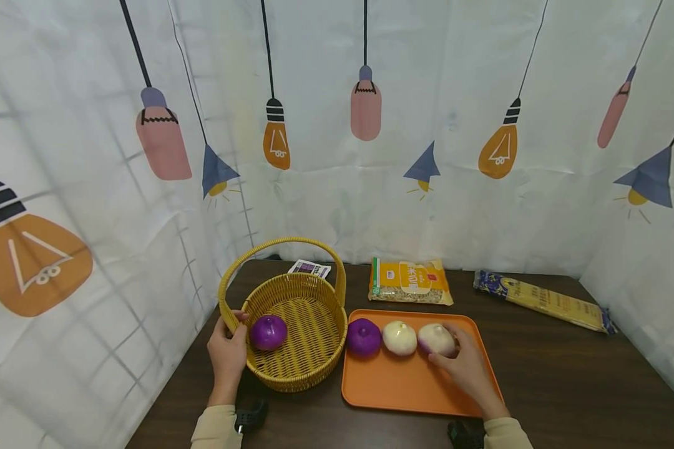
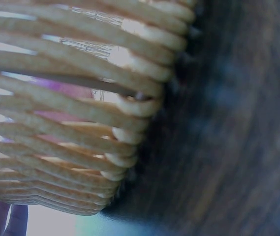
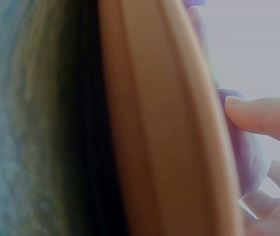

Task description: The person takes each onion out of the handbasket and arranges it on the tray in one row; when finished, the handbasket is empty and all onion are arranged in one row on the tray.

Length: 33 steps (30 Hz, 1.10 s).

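My left hand (image 1: 228, 355) grips the left side of a yellow woven basket (image 1: 328, 365), near the foot of its tall handle. Inside the basket, by that hand, lies a purple onion (image 1: 268, 332). On an orange tray (image 1: 393, 390) to the right, another purple onion (image 1: 363, 337), a whitish onion (image 1: 399, 338) and a white-and-purple onion (image 1: 435, 340) sit in a row. Thumb and fingers of my right hand (image 1: 465, 368) hold the rightmost one by its right side. The right wrist view shows the thumb (image 3: 258, 115) against its purple skin, partly hidden by the tray's edge.
Behind the tray lies a yellow bag of grain (image 1: 410, 282). A long yellow packet (image 1: 545, 299) rests at the back right of the dark table (image 1: 561, 386). Behind the basket is a small white-and-purple packet (image 1: 310, 268). Printed white curtains (image 1: 326, 206) enclose the table.
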Tool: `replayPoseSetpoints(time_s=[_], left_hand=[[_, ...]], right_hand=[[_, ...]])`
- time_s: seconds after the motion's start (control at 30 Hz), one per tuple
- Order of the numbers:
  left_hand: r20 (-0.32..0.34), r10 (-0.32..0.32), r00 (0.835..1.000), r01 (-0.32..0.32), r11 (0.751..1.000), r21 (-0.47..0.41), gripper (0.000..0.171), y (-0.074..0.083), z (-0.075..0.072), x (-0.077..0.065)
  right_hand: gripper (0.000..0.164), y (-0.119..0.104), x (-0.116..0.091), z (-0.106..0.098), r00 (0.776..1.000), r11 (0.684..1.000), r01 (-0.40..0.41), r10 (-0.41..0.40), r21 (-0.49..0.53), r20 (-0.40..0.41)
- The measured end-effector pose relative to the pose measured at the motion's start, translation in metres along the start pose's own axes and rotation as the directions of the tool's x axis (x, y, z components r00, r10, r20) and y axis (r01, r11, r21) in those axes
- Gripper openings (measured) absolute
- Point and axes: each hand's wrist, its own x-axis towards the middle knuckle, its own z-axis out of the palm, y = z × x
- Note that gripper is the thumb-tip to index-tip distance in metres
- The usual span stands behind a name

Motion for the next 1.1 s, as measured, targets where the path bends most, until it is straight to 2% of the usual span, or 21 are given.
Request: replayPoseSetpoints(time_s=[0.23, 0.6, 0.8, 1.1], left_hand=[[-0.009, 0.003, 1.000, -0.003, 1.000, 0.003, 0.021, 0.0005, 0.0001, 0.0000], [-0.009, 0.006, 1.000, -0.006, 1.000, 0.004, 0.021, 0.0004, 0.0004, 0.0001], [-0.004, 0.007, 1.000, -0.007, 1.000, 0.002, 0.020, 0.0009, 0.0005, 0.0002], [-0.001, 0.003, 1.000, -0.003, 1.000, -0.005, 0.019, 0.0009, 0.0004, -0.0004]], right_hand=[[0.072, -0.0011, -0.0006, -0.0001, 1.000, 1.000, -0.022, 0.021, 0.008, 0.014], [0.071, 0.0020, 0.0004, -0.0020, 0.999, 1.000, 0.011, -0.011, 0.014, 0.043], [0.074, 0.0003, 0.0003, -0.0047, 0.997, 1.000, -0.005, 0.003, 0.028, 0.081], [0.079, 0.0012, 0.0007, -0.0054, 0.996, 1.000, -0.001, -0.001, 0.027, 0.086]])
